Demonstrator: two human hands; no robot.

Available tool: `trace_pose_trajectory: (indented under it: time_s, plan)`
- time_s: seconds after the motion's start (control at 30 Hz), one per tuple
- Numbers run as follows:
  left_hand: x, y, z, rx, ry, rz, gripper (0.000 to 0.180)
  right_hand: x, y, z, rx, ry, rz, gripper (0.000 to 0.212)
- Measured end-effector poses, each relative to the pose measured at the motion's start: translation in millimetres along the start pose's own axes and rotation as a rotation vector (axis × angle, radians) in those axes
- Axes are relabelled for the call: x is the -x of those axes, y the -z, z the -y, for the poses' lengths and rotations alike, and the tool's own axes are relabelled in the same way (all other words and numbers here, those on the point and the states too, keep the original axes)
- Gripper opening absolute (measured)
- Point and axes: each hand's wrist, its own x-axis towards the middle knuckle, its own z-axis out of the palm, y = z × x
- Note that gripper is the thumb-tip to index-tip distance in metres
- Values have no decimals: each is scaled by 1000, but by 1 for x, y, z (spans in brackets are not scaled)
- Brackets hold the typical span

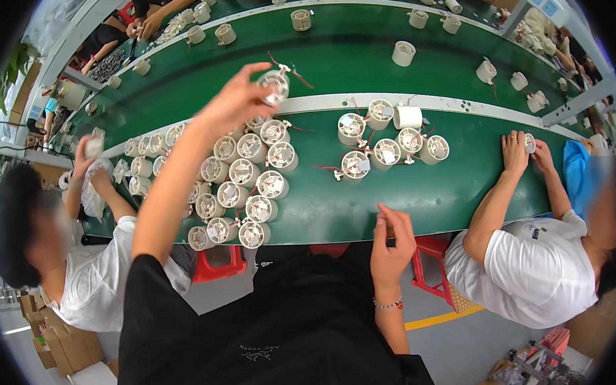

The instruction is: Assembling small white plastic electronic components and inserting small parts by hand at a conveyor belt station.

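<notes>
My left hand (240, 98) is stretched out over the far edge of the green work table. Its fingers are closed on a white round plastic housing (275, 87) with thin red wires trailing from it. Below that forearm stands a dense cluster of similar white housings (251, 148), several with red wires and small white connectors. A smaller group of them (387, 152) stands to the right of the cluster. Near the table's front edge, my right hand (392, 247) is raised, its fingers loosely bent and apart from the thumb, with nothing visible in it.
Beyond a pale rail (450, 100) runs a green conveyor belt (356, 55) carrying scattered white housings. A co-worker in white (524, 264) handles a small white part at the right; another (98, 283) sits at the left. Red stools (218, 263) stand below the table edge.
</notes>
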Motion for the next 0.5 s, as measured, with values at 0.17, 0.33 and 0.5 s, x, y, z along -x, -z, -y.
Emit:
trace_pose_trajectory:
  time_s: [0.17,0.33,0.5]
  plan:
    - [-122,117,15,-249,221,26,61,-11,5,-19,26,-100,18,28]
    - [-130,136,37,-244,57,-558,56,-27,-14,-12,66,22,121,31]
    - [0,18,12,-833,-431,-243,25,-90,-36,21,426,494,235,33]
